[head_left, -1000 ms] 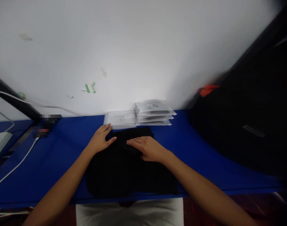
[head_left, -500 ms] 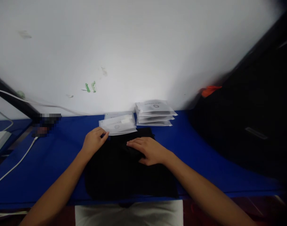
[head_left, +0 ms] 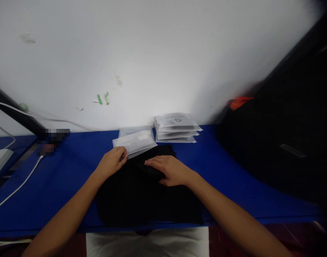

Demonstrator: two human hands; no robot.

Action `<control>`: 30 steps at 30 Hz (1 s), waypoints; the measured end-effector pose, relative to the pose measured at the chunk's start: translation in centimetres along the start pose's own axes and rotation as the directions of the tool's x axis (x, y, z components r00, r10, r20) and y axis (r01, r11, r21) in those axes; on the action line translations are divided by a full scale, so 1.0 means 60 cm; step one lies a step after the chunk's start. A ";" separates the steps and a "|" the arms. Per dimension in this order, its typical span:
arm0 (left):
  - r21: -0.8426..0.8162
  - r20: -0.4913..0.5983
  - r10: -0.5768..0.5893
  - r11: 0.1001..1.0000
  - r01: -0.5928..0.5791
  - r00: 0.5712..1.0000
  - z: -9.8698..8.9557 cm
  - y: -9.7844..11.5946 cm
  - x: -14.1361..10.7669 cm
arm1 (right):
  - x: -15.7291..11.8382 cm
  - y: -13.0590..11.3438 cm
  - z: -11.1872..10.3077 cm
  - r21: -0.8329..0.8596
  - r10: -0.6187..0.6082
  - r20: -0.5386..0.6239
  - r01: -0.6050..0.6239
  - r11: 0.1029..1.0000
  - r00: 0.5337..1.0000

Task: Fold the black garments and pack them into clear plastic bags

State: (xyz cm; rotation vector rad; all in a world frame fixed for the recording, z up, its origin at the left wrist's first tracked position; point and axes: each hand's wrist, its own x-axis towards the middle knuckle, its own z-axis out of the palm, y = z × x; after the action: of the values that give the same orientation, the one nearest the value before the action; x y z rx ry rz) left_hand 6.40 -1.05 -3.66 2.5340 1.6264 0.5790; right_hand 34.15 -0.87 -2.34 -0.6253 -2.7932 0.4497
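A black cloth (head_left: pixel 149 203) lies spread at the front of the blue table. My left hand (head_left: pixel 112 161) is closed, thumb and fingers pinching the near left corner of a frosted zip bag (head_left: pixel 136 142). That bag overlaps the cloth's far edge and partly covers another frosted bag (head_left: pixel 139 130). My right hand (head_left: pixel 170 170) curves over a raised black bundle of cloth (head_left: pixel 149 173), its fingers bent around the top and thumb at the near side. Black on black hides where the bundle ends and the cloth begins.
Several frosted bags (head_left: pixel 176 125) are stacked by the wall, right of the held one. A large black object (head_left: pixel 281 153) with an orange piece (head_left: pixel 241 102) fills the right side. On the left, a white cable (head_left: pixel 21 189) crosses the blue table (head_left: pixel 58 192).
My left hand has shifted slightly right and toward me, and the zip bag's near edge has come with it, turning a little. My right hand stays almost still on the black bundle.
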 end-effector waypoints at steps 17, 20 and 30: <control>-0.050 -0.142 0.256 0.963 -0.266 0.956 0.000 0.027 -0.006 | -0.002 0.003 0.007 0.025 -0.180 -0.125 0.185 0.982 0.976; -0.070 -0.136 0.251 0.962 -0.262 0.958 -0.004 0.044 -0.012 | -0.003 -0.004 0.009 -0.075 -0.341 -0.291 0.334 0.940 0.894; -0.232 -0.213 0.241 0.929 -0.288 0.947 0.021 0.051 -0.022 | 0.007 0.010 0.023 -0.205 -0.334 -0.200 0.294 0.934 0.921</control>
State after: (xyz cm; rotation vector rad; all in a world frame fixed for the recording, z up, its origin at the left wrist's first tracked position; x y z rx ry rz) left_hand 9.01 -3.38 -4.36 2.5765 1.1581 1.0043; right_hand 33.60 -0.53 -3.73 -0.2299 -2.6529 0.0651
